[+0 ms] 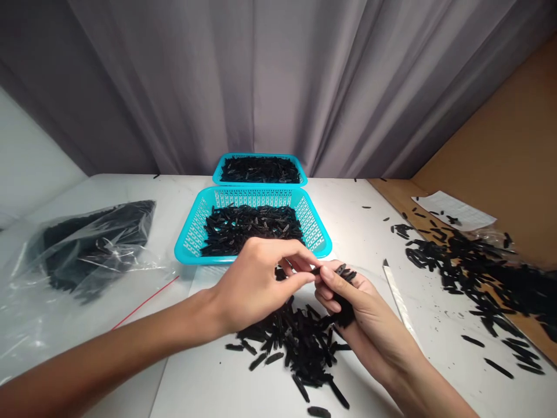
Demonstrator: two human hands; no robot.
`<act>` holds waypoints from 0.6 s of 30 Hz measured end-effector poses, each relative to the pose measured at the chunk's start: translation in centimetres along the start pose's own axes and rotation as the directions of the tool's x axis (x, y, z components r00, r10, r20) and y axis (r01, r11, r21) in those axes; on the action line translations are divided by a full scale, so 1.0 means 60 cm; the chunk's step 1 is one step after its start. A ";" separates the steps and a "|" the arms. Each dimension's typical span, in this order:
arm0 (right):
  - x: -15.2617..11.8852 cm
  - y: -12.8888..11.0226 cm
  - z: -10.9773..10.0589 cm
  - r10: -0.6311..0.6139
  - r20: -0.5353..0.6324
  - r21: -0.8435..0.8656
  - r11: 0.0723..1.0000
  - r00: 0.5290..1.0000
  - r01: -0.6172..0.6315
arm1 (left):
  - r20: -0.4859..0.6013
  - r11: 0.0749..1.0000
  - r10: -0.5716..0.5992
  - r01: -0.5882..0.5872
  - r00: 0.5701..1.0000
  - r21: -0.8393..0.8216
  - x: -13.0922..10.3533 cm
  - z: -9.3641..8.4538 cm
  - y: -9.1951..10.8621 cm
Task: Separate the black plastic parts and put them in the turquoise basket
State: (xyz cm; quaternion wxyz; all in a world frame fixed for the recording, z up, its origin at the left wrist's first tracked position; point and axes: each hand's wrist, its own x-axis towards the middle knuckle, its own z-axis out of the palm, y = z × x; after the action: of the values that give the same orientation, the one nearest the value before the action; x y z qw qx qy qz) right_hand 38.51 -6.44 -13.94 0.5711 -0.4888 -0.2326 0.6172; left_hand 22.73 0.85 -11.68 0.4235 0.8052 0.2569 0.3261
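The left hand (256, 284) pinches one end of a small black strip (317, 270) between thumb and fingertips, while the right hand (352, 290) grips its other end and cups a bunch of similar strips (344, 307) in its curled fingers. The two hands nearly meet over a loose pile of black strips (304, 342) on the white marbled tabletop (191, 371).

Just beyond the hands — partly hidden by the left one — sits a turquoise perforated plastic basket (319, 232) holding more strips, with a second turquoise basket (216, 177) behind it, filled fuller, near the grey curtain (287, 75). A clear plastic bag (100, 244) of black pieces lies to the left, and a thin red line (145, 302) runs between it and the left forearm.

To the right, a white-handled craft knife (398, 299) lies close beside the right forearm. Farther right, a wide scatter of black strips (470, 267) spreads across the tabletop and a brown wooden surface (394, 193), reaching a white paper sheet (456, 210).
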 end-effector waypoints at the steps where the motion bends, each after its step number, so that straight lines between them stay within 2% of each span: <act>1: 0.000 -0.001 0.000 -0.007 -0.009 -0.010 1.000 1.000 0.007 | -0.033 1.000 -0.003 0.002 0.999 -0.015 0.000 0.000 -0.001; 6: -0.001 -0.005 -0.001 -0.051 -0.043 -0.082 0.995 0.998 0.047 | -0.112 0.994 -0.032 0.021 0.993 -0.103 0.005 -0.007 -0.005; 11: -0.003 -0.004 -0.003 -0.073 -0.012 -0.069 0.995 0.997 0.072 | -0.141 0.996 -0.024 0.011 0.990 -0.092 0.002 -0.003 -0.007; 15: -0.005 -0.002 -0.004 -0.070 -0.003 -0.066 0.995 0.998 0.070 | -0.129 0.992 -0.034 0.018 0.991 -0.124 0.003 -0.003 -0.006; 18: -0.006 -0.002 -0.003 -0.075 -0.002 -0.052 0.996 0.997 0.075 | -0.105 0.978 -0.085 0.063 0.991 -0.198 0.004 -0.002 -0.005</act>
State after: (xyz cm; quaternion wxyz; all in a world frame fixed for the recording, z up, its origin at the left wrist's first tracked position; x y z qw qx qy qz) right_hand 38.71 -6.80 -13.78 0.5815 -0.4954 -0.2656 0.5882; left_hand 22.74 1.27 -11.81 0.4969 0.7302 0.2769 0.3785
